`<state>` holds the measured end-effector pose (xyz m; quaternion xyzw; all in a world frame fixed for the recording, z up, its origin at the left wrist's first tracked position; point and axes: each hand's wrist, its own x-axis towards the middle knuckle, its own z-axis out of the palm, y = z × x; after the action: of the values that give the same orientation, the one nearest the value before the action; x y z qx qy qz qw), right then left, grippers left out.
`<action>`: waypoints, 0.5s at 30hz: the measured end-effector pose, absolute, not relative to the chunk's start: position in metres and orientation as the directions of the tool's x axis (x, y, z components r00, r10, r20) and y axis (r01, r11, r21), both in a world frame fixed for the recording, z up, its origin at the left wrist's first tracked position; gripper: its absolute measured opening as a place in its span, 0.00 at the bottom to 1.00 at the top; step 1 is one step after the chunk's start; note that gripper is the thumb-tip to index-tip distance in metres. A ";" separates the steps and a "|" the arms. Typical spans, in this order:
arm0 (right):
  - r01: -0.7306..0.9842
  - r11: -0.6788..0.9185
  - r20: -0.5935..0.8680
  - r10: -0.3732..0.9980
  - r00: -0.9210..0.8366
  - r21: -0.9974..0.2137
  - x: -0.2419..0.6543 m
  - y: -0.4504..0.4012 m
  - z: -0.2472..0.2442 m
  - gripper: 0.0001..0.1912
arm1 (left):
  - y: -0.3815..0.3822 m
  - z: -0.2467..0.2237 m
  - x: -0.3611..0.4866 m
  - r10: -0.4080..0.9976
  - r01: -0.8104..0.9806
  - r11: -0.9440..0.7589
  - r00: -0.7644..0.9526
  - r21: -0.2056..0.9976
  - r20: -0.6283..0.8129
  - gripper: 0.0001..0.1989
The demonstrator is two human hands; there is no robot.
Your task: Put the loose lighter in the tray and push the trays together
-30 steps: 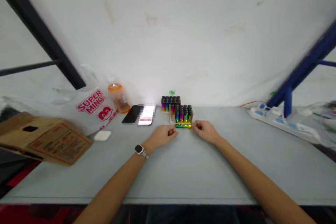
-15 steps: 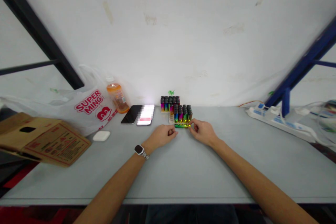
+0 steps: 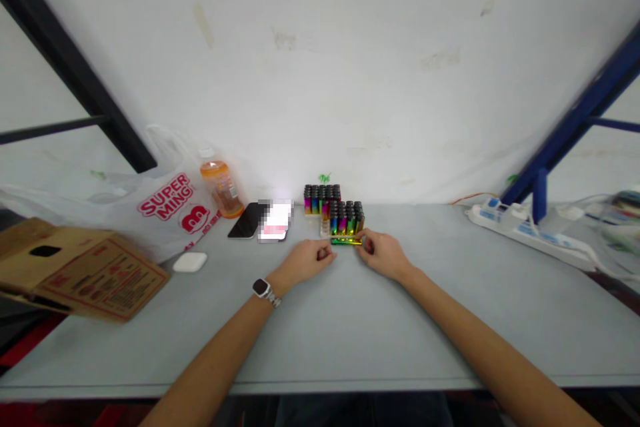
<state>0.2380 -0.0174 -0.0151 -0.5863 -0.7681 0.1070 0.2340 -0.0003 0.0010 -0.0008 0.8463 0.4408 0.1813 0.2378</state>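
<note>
Since a second ago the right hand (image 3: 381,253) has slid in from beside the lying lighter (image 3: 346,241) and now pinches its right end. Curled into a loose fist, the left hand (image 3: 309,259) rests on the bench (image 3: 350,327) just left of that lighter, gripping nothing visible. Behind it, near the bench's far edge, stand two lighter trays (image 3: 335,210); a phone (image 3: 246,220) lies further left.

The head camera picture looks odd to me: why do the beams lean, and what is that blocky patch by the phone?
Head view: wide-lens distortion splays the black beam and blue beam outward; the patch is a pixelated white rectangle beside the black phone; light is soft and even, with faint shadows under the hands.
</note>
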 end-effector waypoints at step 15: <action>0.884 0.177 0.122 0.983 -0.137 -0.433 0.251 -0.016 -0.005 0.10 | 0.001 0.000 0.000 0.830 0.652 -0.499 0.549 0.571 0.098 0.15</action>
<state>0.2507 -0.0159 -0.0049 -0.6284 -0.7427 0.1292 0.1918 -0.0002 0.0008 0.0003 0.8461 0.4381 0.1833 0.2423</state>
